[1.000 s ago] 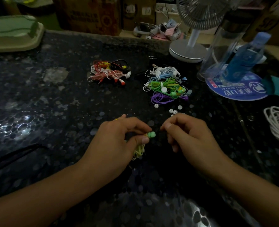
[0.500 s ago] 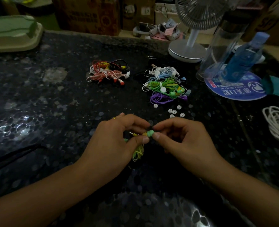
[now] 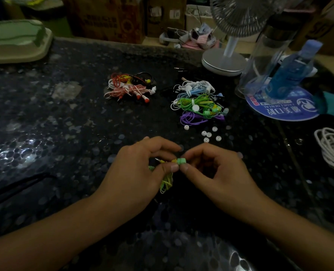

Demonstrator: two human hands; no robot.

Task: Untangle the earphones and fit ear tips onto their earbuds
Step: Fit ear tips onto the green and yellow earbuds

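Note:
My left hand [image 3: 136, 173] pinches a green earbud [image 3: 181, 160] at its yellow stem, and a bundle of yellow-green cable [image 3: 167, 182] hangs under its palm. My right hand [image 3: 217, 173] meets it from the right, thumb and forefinger closed on the earbud's tip end. Several loose white ear tips [image 3: 208, 134] lie on the dark table just beyond my hands. Farther back lie a tangle of green, blue, white and purple earphones [image 3: 197, 102] and a red, pink and white tangle [image 3: 130, 88].
A desk fan's round base [image 3: 223, 61] stands at the back right. Beside it are a clear container [image 3: 264, 55], a blue bottle [image 3: 291, 69] and a blue round sticker [image 3: 283, 110]. A coiled white cable [image 3: 333, 149] lies at the right edge, a green tray [image 3: 13, 40] at the back left.
My right hand has moved left to meet my left hand and closed its thumb and forefinger on the green earbud. My left hand has stayed in place.

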